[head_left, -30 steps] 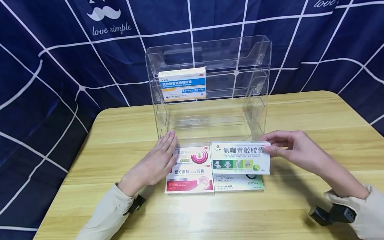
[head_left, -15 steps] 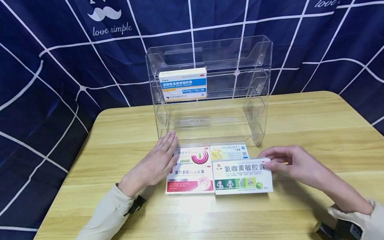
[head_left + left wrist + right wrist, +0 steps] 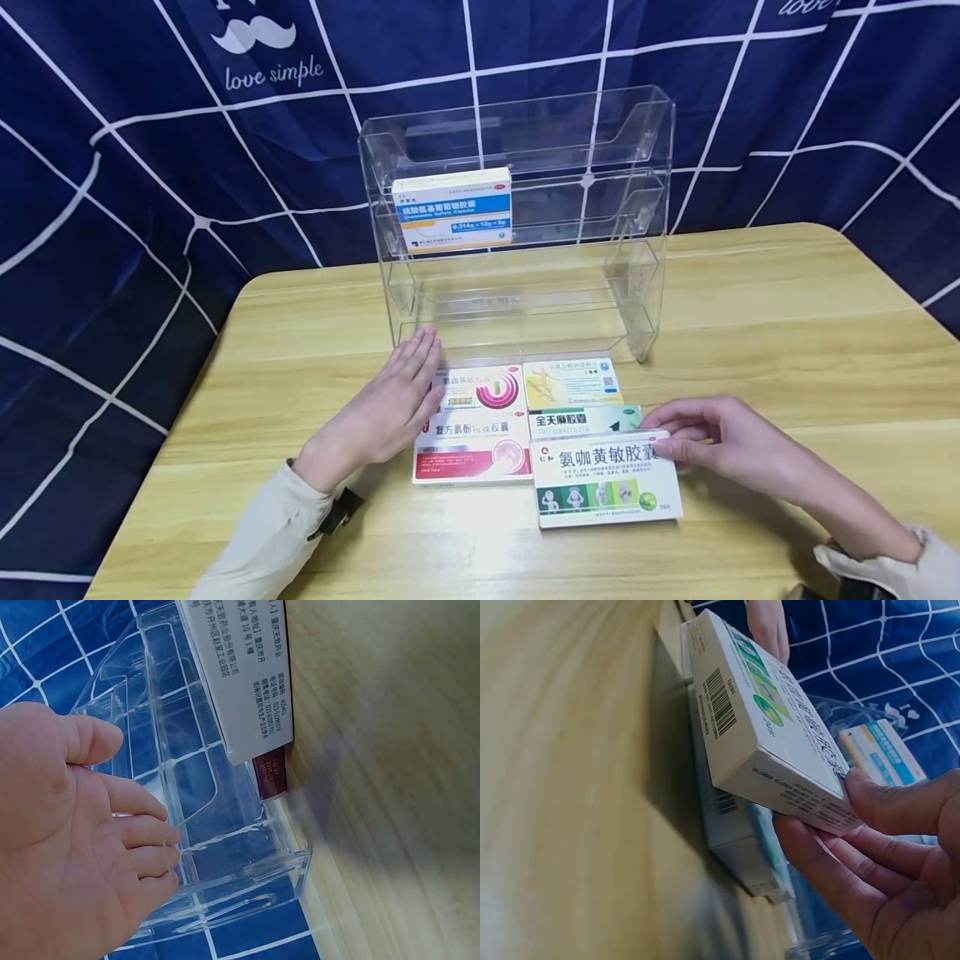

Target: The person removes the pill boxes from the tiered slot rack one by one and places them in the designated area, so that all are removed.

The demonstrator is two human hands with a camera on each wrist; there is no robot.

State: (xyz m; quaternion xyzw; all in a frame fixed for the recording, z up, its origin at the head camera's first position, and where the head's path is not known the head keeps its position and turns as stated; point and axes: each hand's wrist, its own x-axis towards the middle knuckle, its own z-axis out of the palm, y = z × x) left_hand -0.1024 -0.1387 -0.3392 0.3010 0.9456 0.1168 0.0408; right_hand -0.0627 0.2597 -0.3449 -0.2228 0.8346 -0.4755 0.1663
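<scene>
Your right grip (image 3: 723, 437) pinches the green-strip box (image 3: 603, 479) by its right end, tilted above the counter (image 3: 787, 325), nearest you; left grip (image 3: 378, 408), empty, lies beside the red boxes (image 3: 472, 462). Best lower it level, without nudging the gastrodia box (image 3: 585, 421).

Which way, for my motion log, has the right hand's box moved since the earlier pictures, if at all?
Yes: in the head view, the white box has moved toward the person, away from the clear rack.
</scene>
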